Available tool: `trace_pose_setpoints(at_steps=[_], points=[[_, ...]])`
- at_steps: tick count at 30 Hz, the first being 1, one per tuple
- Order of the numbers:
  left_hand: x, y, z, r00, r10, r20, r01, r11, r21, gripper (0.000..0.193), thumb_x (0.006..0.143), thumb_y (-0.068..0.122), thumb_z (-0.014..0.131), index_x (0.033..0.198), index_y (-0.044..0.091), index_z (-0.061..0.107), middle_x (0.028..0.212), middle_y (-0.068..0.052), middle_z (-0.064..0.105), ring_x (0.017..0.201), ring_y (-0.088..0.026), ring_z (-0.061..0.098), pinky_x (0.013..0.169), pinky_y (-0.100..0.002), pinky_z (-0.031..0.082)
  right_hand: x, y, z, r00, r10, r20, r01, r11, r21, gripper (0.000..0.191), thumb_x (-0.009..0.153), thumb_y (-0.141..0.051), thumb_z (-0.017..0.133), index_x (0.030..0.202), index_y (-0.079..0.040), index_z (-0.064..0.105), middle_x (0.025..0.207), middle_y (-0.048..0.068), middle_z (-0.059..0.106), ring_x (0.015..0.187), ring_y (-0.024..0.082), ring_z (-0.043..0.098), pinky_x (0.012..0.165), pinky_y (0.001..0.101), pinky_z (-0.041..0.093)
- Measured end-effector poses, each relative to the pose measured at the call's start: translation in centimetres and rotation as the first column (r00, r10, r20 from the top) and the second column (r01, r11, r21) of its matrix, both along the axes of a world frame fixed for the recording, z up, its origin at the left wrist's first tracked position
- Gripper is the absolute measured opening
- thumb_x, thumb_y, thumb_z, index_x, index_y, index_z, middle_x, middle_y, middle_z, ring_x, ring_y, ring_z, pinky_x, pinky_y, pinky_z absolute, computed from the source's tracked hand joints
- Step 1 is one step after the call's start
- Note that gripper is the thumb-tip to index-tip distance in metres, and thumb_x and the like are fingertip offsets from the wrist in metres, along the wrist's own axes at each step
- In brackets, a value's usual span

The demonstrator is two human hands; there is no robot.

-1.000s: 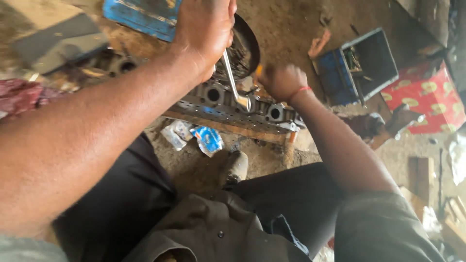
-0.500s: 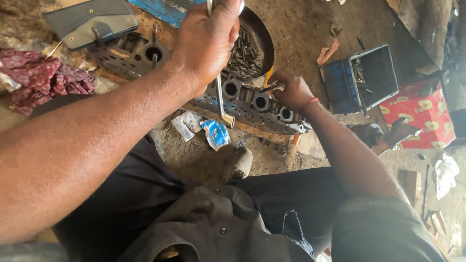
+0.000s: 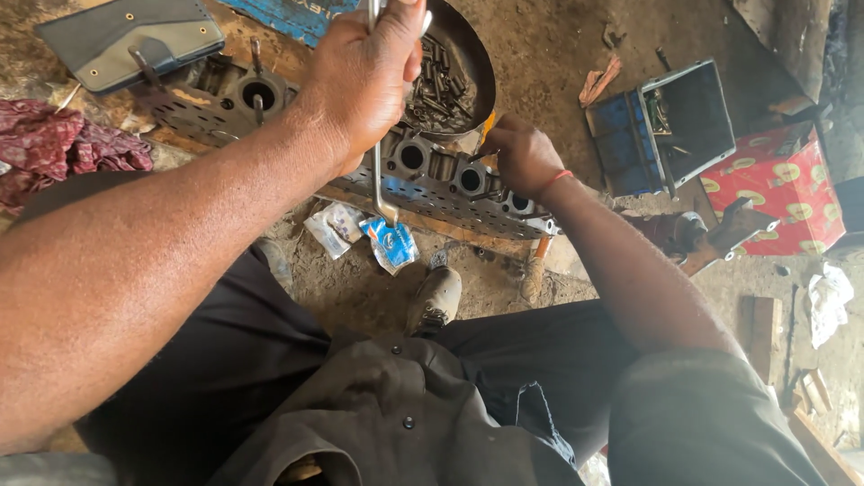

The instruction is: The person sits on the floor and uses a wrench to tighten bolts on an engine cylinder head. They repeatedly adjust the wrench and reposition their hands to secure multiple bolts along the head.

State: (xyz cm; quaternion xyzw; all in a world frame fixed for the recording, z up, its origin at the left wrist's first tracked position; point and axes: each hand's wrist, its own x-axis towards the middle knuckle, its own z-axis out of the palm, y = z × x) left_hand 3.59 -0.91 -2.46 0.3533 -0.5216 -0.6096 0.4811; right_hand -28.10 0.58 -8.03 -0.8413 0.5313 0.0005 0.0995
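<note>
A metal bar (image 3: 378, 171) is gripped upright in the closed left hand (image 3: 364, 76), its lower end on the cylinder head (image 3: 450, 184); the right hand (image 3: 522, 157) is closed beside the pan of bolts (image 3: 454, 76).

Dirt floor (image 3: 540, 54): toolbox (image 3: 666, 126), sachets (image 3: 364, 234), rag (image 3: 54, 148).

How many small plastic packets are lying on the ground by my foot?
2: a pale packet and a blue-and-white packet, side by side on the dirt just below the cylinder head. More may be hidden under it.

Left hand (image 3: 364, 81) fisted around metal lever bar (image 3: 379, 171) at twelve o'clock; right hand (image 3: 522, 155) resting on cylinder head (image 3: 450, 184), bolt-filled pan (image 3: 450, 76) just beyond.
</note>
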Motion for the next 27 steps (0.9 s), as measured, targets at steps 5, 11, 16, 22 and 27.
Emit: trace_pose_setpoints(at_steps=[5,11,16,22,27], points=[[0.0,0.4,0.9,0.998,-0.059,0.014,0.059,0.998,0.021,0.066,0.093,0.077,0.040,0.073,0.016,0.053,0.064,0.004,0.045,0.057,-0.006,0.049,0.047,-0.027,0.045,1.0,-0.3,0.5,0.979,-0.184,0.092,0.178,0.982,0.067,0.020,0.086,-0.026,0.070,0.099,-0.010,0.069,0.101,0.016,0.068,0.097,0.033,0.070,0.088,0.0447,0.055],[0.2,0.3,1.1,0.998,-0.067,0.016,0.068,0.998,-0.013,0.065,0.094,0.077,0.039,0.076,0.017,0.053,0.068,0.005,0.048,0.061,-0.005,0.052,0.049,-0.027,0.048,2.0,-0.5,0.7,0.890,-0.365,-0.274,0.390,0.920,0.040,0.029,0.100,-0.043,0.067,0.098,-0.015,0.073,0.093,0.015,0.072,0.092,0.038,0.070,0.082,0.0521,0.053],[0.3,0.2,0.7,0.998,-0.063,0.030,0.063,0.998,-0.010,0.064,0.096,0.075,0.039,0.076,0.015,0.053,0.068,0.003,0.047,0.060,-0.007,0.051,0.049,-0.028,0.046,0.3,-0.5,-0.3,0.999,-0.024,-0.038,0.023,1.000,-0.002,0.006,0.089,-0.011,0.068,0.095,-0.009,0.071,0.101,0.016,0.068,0.094,0.039,0.070,0.081,0.0485,0.055],[0.1,-0.1,0.8,0.998,-0.065,-0.015,0.063,0.996,-0.069,0.055,0.096,0.076,0.041,0.093,0.023,0.055,0.074,0.006,0.053,0.065,-0.005,0.054,0.051,-0.027,0.049,-0.4,-0.6,0.7,0.991,-0.028,0.127,0.025,0.999,0.024,0.006,0.092,-0.004,0.066,0.095,-0.009,0.069,0.109,0.008,0.069,0.099,0.024,0.074,0.083,0.0353,0.063],[0.1,0.1,0.6,0.997,-0.081,-0.004,0.080,0.994,-0.074,0.063,0.096,0.075,0.045,0.081,0.015,0.053,0.074,0.004,0.053,0.065,-0.007,0.053,0.052,-0.029,0.048,-1.5,1.4,4.0,0.980,-0.146,0.134,0.120,0.976,0.181,0.018,0.093,-0.012,0.073,0.110,-0.012,0.075,0.101,0.007,0.076,0.090,0.019,0.076,0.080,0.0346,0.060]])
